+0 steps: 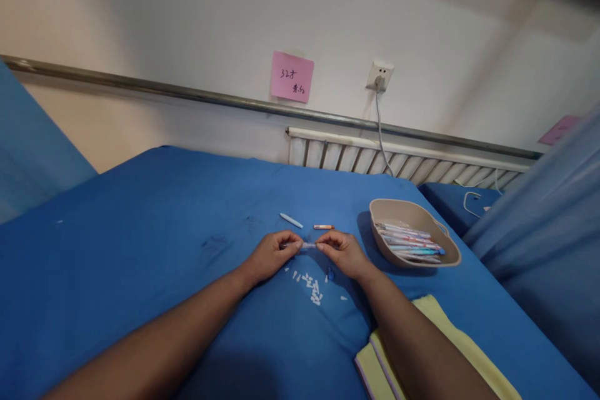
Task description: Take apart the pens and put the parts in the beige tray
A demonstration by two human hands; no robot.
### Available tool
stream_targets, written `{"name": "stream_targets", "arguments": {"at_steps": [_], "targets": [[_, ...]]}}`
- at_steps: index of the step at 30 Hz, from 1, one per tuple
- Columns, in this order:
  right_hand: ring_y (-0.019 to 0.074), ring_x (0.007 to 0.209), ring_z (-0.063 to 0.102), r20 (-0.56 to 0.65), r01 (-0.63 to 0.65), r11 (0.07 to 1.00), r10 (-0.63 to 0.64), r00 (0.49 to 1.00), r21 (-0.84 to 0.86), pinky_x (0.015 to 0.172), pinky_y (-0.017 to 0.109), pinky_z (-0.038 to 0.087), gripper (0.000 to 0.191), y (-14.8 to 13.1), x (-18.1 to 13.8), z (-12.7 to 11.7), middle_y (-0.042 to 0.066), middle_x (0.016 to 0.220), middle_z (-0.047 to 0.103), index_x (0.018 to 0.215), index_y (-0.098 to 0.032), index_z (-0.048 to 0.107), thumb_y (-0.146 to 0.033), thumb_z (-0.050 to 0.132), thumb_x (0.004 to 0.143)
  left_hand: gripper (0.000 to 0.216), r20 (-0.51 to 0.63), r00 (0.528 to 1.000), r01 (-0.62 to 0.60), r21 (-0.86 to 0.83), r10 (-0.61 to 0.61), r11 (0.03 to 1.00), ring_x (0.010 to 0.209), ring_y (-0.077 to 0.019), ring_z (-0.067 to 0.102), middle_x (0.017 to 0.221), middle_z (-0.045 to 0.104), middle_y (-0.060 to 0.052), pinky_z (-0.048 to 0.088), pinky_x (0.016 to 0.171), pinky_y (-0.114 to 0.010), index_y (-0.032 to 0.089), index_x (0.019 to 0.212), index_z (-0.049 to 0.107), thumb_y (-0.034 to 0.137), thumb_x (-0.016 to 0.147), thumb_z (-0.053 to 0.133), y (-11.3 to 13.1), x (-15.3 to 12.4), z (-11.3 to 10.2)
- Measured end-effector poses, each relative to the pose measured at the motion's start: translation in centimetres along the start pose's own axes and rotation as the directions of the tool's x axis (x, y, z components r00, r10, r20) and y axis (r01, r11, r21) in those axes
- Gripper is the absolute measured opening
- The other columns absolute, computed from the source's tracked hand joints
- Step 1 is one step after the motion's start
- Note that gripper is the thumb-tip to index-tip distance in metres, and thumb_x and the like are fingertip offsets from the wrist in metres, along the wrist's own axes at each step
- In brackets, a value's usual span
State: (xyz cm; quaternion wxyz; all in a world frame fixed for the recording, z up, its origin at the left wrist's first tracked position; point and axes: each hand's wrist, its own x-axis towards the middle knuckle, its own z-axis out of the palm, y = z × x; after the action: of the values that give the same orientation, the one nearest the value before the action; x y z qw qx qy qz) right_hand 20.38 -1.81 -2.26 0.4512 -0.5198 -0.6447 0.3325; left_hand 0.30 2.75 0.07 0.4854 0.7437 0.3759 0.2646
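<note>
Two-handed pinch on a slender, translucent plastic pen barrel [308, 245]

Smooth, straight and narrow, partly hidden within the grip. Held crosswise over the blue cloth-covered worktop [187, 212], with the left hand [272, 254] and the right hand [345, 254] both closed on it, well apart from the wall behind. Just beyond, near each other: a pale, smooth, tapered pen-like stick [291, 220] and a short orange cylinder [323, 227] with a dark end. On the near side: a loose scatter of tiny white pointed pieces [315, 292], with a small dark blue piece [330, 273] beside, too blurred to identify. To the right, a rounded tan plastic basket [403, 212] with slim white, red and blue pens [415, 247] lying inside; nearer, a soft yellow cloth [447, 331] with lilac stripes, partly behind the right forearm [417, 331].

Dark smudges [214, 242] on the lightly wrinkled blue covering. Behind: a plain pale wall [187, 25], a dull metal rail [201, 95], a ribbed white radiator [330, 153], a handwritten pink paper note [291, 77] and a white socket [377, 69] with a plugged-in grey cord [380, 125].
</note>
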Motion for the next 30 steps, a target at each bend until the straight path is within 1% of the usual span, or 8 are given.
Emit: {"name": "stream_targets", "arguments": {"at_steps": [3, 8, 11, 16, 19, 23, 25, 30], "targets": [[0.0138, 0.064, 0.054, 0.011, 0.005, 1.0, -0.005, 1.0, 0.002, 0.06, 0.025, 0.042, 0.015, -0.1, -0.1, 0.0, 0.001, 0.07, 0.063, 0.077, -0.02, 0.067, -0.033, 0.06, 0.076, 0.027, 0.001, 1.0, 0.007, -0.022, -0.007, 1.0, 0.062, -0.0139, 0.054, 0.065, 0.059, 0.001, 0.041, 0.061, -0.024, 0.016, 0.076, 0.064, 0.041, 0.079, 0.054, -0.1, -0.1, 0.0], [0.0106, 0.054, 0.046, 0.044, -0.064, 0.995, 0.06, 0.997, 0.078, 0.052, 0.022, 0.035, 0.017, 0.0, -0.1, 0.0, -0.002, 0.059, 0.055, 0.075, -0.018, 0.064, -0.035, 0.06, 0.076, 0.023, 0.018, 1.0, -0.019, -0.034, 0.019, 0.999, 0.073, -0.0159, 0.059, 0.08, 0.066, -0.001, 0.044, 0.069, -0.025, 0.016, 0.085, 0.066, 0.035, 0.076, 0.058, -0.4, -0.1, 0.0], [0.0094, 0.05, 0.043, 0.055, -0.109, 0.986, 0.102, 0.993, 0.129, 0.049, 0.022, 0.033, 0.02, 0.2, -0.1, 0.0, -0.004, 0.055, 0.052, 0.074, -0.017, 0.064, -0.037, 0.06, 0.075, 0.023, 0.008, 0.999, -0.033, -0.022, 0.034, 0.999, 0.075, -0.016, 0.059, 0.082, 0.067, -0.002, 0.045, 0.071, -0.026, 0.015, 0.089, 0.066, 0.031, 0.074, 0.059, -0.6, 0.0, -0.1], [0.0085, 0.049, 0.044, 0.062, -0.154, 0.967, 0.145, 0.988, 0.201, 0.049, 0.022, 0.034, 0.024, 0.4, 0.2, 0.1, -0.002, 0.06, 0.056, 0.072, -0.016, 0.063, -0.04, 0.062, 0.072, 0.021, 0.007, 0.998, -0.058, -0.039, 0.059, 0.998, 0.074, -0.0152, 0.059, 0.082, 0.066, -0.002, 0.045, 0.069, -0.025, 0.015, 0.09, 0.065, 0.028, 0.076, 0.058, -0.9, 0.2, -0.1], [0.0075, 0.047, 0.043, 0.074, -0.182, 0.954, 0.169, 0.983, 0.238, 0.048, 0.021, 0.034, 0.026, 0.3, 0.3, 0.2, -0.001, 0.061, 0.059, 0.071, -0.016, 0.061, -0.042, 0.063, 0.071, 0.018, -0.03, 0.993, -0.111, -0.028, 0.111, 0.993, 0.077, -0.0152, 0.059, 0.084, 0.064, -0.003, 0.045, 0.072, -0.026, 0.015, 0.088, 0.066, 0.026, 0.075, 0.059, -1.0, 0.2, 0.0], [0.0064, 0.043, 0.042, 0.104, -0.21, 0.935, 0.187, 0.977, 0.287, 0.045, 0.02, 0.032, 0.029, 0.0, 0.2, 0.6, -0.002, 0.06, 0.059, 0.071, -0.016, 0.058, -0.045, 0.062, 0.071, 0.01, -0.08, 0.98, -0.188, -0.046, 0.184, 0.981, 0.081, -0.0153, 0.057, 0.087, 0.06, -0.004, 0.045, 0.077, -0.027, 0.015, 0.077, 0.065, 0.024, 0.072, 0.061, -1.1, 0.2, 0.4], [0.0061, 0.042, 0.042, 0.111, -0.207, 0.928, 0.181, 0.977, 0.308, 0.044, 0.02, 0.031, 0.03, -0.1, 0.2, 0.8, -0.002, 0.06, 0.06, 0.071, -0.017, 0.057, -0.046, 0.062, 0.071, 0.011, -0.072, 0.986, -0.159, -0.097, 0.153, 0.982, 0.079, -0.0148, 0.057, 0.085, 0.06, -0.003, 0.045, 0.074, -0.027, 0.015, 0.078, 0.062, 0.024, 0.072, 0.062, -1.0, 0.2, 0.5], [0.0054, 0.041, 0.04, 0.082, -0.183, 0.931, 0.166, 0.983, 0.315, 0.043, 0.02, 0.03, 0.029, 0.2, 0.3, 0.9, -0.002, 0.06, 0.06, 0.072, -0.017, 0.056, -0.046, 0.061, 0.072, 0.032, -0.052, 0.998, -0.033, -0.224, 0.022, 0.974, 0.07, -0.0137, 0.059, 0.087, 0.063, -0.002, 0.047, 0.067, -0.027, 0.017, 0.102, 0.055, 0.036, 0.076, 0.06, -0.9, 0.2, 0.7]]}}
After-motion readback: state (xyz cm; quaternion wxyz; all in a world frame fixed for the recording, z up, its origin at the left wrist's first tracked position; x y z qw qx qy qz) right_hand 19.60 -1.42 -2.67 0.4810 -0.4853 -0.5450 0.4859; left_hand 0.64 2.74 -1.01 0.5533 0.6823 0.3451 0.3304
